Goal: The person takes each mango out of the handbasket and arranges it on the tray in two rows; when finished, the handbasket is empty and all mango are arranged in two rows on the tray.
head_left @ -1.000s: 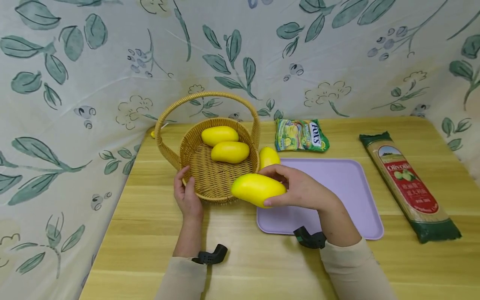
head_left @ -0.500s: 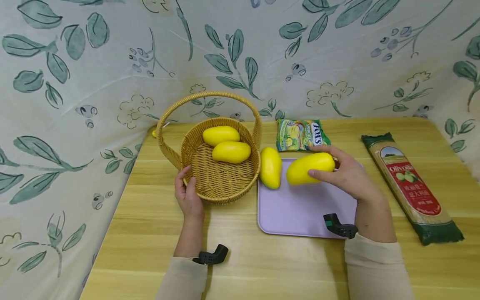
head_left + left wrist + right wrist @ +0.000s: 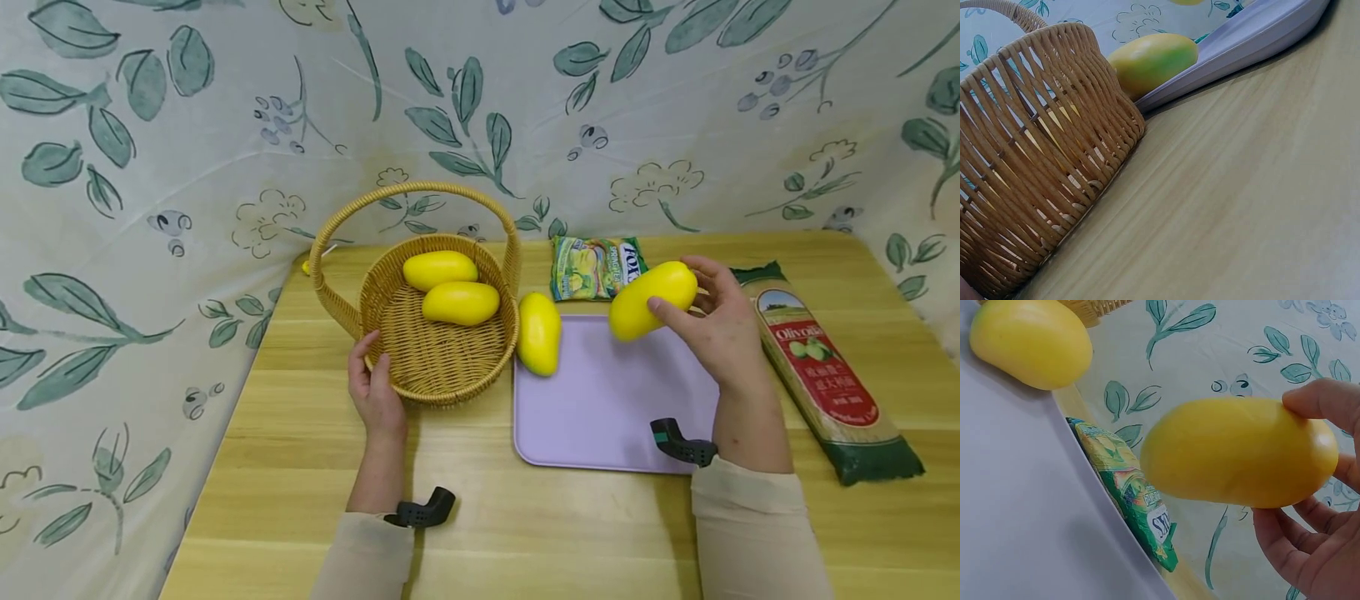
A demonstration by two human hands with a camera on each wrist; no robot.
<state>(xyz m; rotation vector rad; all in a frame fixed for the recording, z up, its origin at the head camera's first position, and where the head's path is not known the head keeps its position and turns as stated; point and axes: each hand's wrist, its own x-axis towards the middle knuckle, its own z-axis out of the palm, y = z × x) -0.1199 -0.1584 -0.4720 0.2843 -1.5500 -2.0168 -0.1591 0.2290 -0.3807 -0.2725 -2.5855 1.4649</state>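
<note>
My right hand (image 3: 723, 329) grips a yellow mango (image 3: 652, 300) by one end, between thumb and fingers, raised over the far right of the lilac tray (image 3: 600, 417). The right wrist view shows the same mango (image 3: 1235, 453) with the wall cloth behind it. My left hand (image 3: 381, 392) holds the near left side of a wicker basket (image 3: 442, 362) at its rim, the thumb lying on the edge. Two mangoes, one behind (image 3: 439, 271) and one in front (image 3: 461, 303), lie in the basket. Another mango (image 3: 539, 333) rests at the tray's left edge, beside the basket.
Behind the tray lies a green Fox's candy bag (image 3: 588, 268). A long packet of pasta (image 3: 825, 375) is at the right, partly behind my right hand. The basket's tall handle (image 3: 412, 190) arches up. A leaf-patterned cloth (image 3: 300, 125) hangs behind the wooden table (image 3: 487, 525).
My right hand has carried its mango from beside the basket rightwards and up over the tray, uncovering the mango at the tray's edge. My left hand and the basket have stayed put.
</note>
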